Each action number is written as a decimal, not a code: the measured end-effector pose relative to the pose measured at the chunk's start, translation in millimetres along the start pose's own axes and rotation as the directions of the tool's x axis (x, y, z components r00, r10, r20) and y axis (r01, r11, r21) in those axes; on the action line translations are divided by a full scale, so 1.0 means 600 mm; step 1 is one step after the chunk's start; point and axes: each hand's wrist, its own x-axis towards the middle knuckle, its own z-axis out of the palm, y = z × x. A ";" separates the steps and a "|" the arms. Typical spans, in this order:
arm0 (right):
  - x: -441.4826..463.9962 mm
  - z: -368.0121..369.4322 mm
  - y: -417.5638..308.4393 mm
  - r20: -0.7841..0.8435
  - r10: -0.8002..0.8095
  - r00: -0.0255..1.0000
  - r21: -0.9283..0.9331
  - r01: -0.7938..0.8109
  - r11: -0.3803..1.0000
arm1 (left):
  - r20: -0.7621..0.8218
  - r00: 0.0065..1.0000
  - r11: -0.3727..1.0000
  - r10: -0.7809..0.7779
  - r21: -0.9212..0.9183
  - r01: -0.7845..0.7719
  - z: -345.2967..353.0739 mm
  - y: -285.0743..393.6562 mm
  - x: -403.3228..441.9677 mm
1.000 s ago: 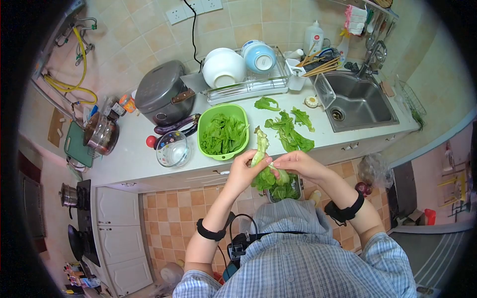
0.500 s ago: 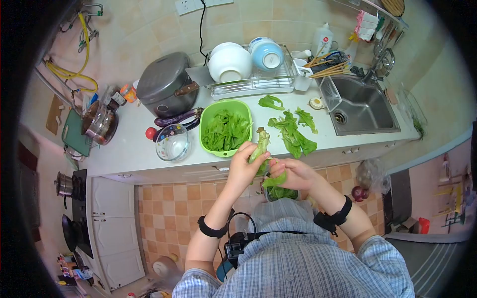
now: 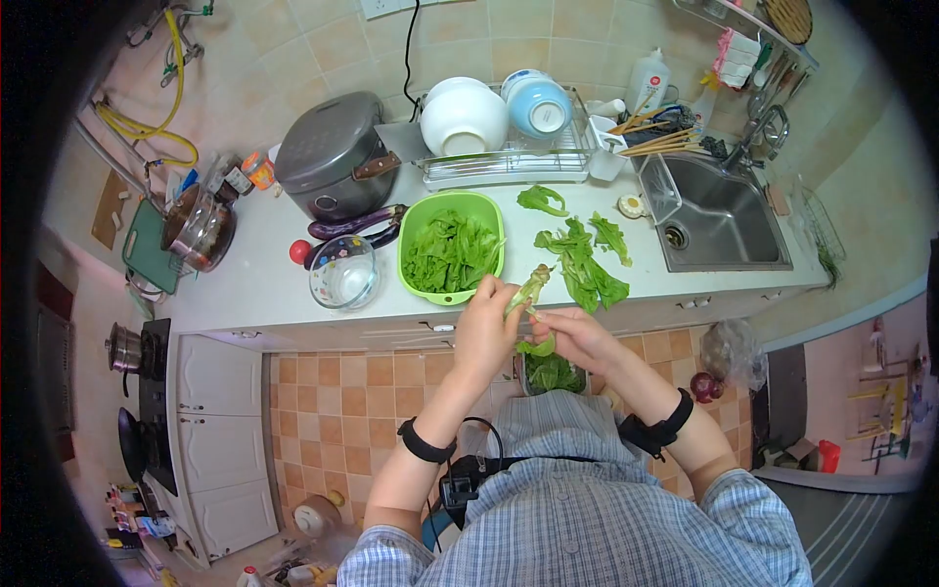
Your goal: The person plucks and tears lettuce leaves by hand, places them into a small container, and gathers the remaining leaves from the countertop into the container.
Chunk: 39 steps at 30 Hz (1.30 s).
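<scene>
My left hand (image 3: 486, 331) is wrapped round a pale green lettuce stem (image 3: 531, 288), its cut brownish end pointing up and away. Close beside it, my right hand (image 3: 579, 338) pinches a small piece of lettuce leaf (image 3: 537, 346) at the lower part of the stem; its fingertips are partly hidden. Just beyond my left hand stands a green basket (image 3: 405, 277) full of torn lettuce leaves (image 3: 448, 250). Loose lettuce leaves (image 3: 584, 266) lie on the counter to the right. Below my hands, a container holds more green leaves (image 3: 554, 374).
A glass bowl (image 3: 344, 278), eggplants (image 3: 354, 223) and a tomato (image 3: 299, 252) sit left of the basket. Behind are a rice cooker (image 3: 331, 157), a cleaver (image 3: 378, 166) and a dish rack (image 3: 504, 168) with bowls. The sink (image 3: 729, 220) is at the right.
My left hand has turned, so its back now shows and the stem tilts more to the right. The leaf piece by my right hand shows less. The camera view has shifted slightly.
</scene>
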 end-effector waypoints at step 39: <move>0.240 0.056 -0.054 0.219 -0.687 0.693 -0.951 0.310 0.010 | 0.190 0.769 0.299 -0.610 -0.844 0.446 -0.167 -0.074 -0.159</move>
